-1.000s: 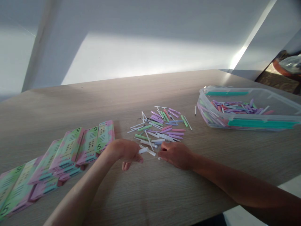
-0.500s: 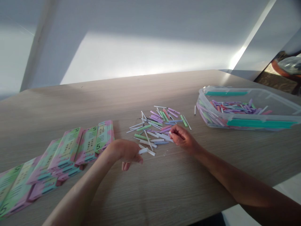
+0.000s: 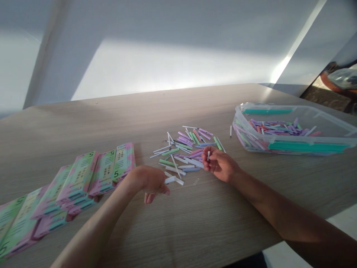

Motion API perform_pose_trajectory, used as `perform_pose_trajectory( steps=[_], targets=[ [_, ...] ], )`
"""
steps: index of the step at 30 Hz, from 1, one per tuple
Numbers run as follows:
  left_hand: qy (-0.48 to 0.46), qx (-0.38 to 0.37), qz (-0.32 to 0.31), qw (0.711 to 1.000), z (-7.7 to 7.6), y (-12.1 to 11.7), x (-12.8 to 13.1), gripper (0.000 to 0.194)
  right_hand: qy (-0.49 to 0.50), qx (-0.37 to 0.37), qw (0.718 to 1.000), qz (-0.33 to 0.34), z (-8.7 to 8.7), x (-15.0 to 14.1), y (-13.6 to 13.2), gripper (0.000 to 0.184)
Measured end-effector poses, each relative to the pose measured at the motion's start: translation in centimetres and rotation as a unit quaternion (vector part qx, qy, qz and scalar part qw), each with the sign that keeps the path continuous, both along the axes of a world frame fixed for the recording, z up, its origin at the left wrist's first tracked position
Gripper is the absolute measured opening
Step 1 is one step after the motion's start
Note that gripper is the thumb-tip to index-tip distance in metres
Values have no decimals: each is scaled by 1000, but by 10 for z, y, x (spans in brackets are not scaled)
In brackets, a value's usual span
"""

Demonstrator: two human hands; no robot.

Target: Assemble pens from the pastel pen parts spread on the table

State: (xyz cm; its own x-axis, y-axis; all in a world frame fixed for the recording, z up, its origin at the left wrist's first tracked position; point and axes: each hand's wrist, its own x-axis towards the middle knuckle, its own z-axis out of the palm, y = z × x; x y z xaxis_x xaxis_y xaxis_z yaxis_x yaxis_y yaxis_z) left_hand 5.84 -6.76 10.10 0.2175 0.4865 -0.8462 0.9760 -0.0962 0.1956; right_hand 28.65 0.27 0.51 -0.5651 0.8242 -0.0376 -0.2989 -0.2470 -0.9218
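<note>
My left hand is closed on a white pen tube, held low over the table at the near edge of a loose pile. A second white piece shows at its end; whether they join I cannot tell. My right hand is turned partly palm up beside the pile, pinching a small white piece between thumb and fingers. The pile holds slim pen tubes in purple, green and white, with thin white refills among them. A small clear piece lies between my hands.
Pastel boxes marked 5 are stacked at the left. A clear plastic bin with teal handles stands at the right, holding more coloured tubes. One thin white stick lies beside it. A wall rises behind the table.
My right hand has turned palm upward and shifted slightly right, with its fingers loosened so the small white piece shows more. My left hand has stayed in place.
</note>
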Motion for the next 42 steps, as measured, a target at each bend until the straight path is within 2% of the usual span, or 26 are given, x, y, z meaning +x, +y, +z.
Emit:
perform_pose_trajectory(
  steps=[2,3,4,6,7,8,9,11,13,15,17,22,24,26,32,38,42],
  targets=[
    [-2,-1,1,1000,-1,0,-2,46,-102,112,988,26,6,3,-3,12],
    [-2,1,0,1000,-2,0,-3,46,-176,201,963,46,10,3,-6,10],
    [-3,5,-3,1000,-3,1,-4,47,-255,295,918,70,13,3,-10,10],
    [-8,6,-8,1000,-4,1,-5,46,-390,443,796,132,19,0,-18,13],
    [-8,4,-10,1000,-4,1,-5,46,-437,483,740,166,21,-3,-22,15],
    [-7,3,-11,1000,-4,1,-4,46,-471,505,697,193,23,-6,-24,16],
    [-6,2,-10,1000,-4,1,-4,45,-495,516,664,218,23,-9,-26,18],
    [-3,0,-6,1000,-4,0,-2,41,-526,520,625,250,22,-15,-26,19],
    [-4,-6,3,1000,-4,0,-1,32,-537,525,608,257,20,-20,-23,19],
    [-7,-15,13,1000,-5,0,-2,27,-536,533,608,241,17,-22,-21,18],
    [-12,-17,17,1000,-7,0,-2,29,-519,536,632,209,15,-22,-19,15],
    [-17,-9,13,1000,-7,1,-2,32,-419,483,758,132,9,-20,-18,8],
    [-13,-10,15,1000,-6,0,-1,32,-404,459,783,112,8,-21,-18,7],
    [-12,-12,20,1000,-6,-1,-1,32,-405,447,790,107,7,-21,-18,7],
    [-21,-17,28,999,-7,-3,-3,31,-413,448,783,128,10,-20,-24,12],
    [-10,-15,18,1000,-5,-2,0,27,-441,387,801,119,13,-18,-23,19],
    [-2,-13,3,1000,-7,0,-1,36,-476,390,781,105,23,-13,-21,20]
  ],
)
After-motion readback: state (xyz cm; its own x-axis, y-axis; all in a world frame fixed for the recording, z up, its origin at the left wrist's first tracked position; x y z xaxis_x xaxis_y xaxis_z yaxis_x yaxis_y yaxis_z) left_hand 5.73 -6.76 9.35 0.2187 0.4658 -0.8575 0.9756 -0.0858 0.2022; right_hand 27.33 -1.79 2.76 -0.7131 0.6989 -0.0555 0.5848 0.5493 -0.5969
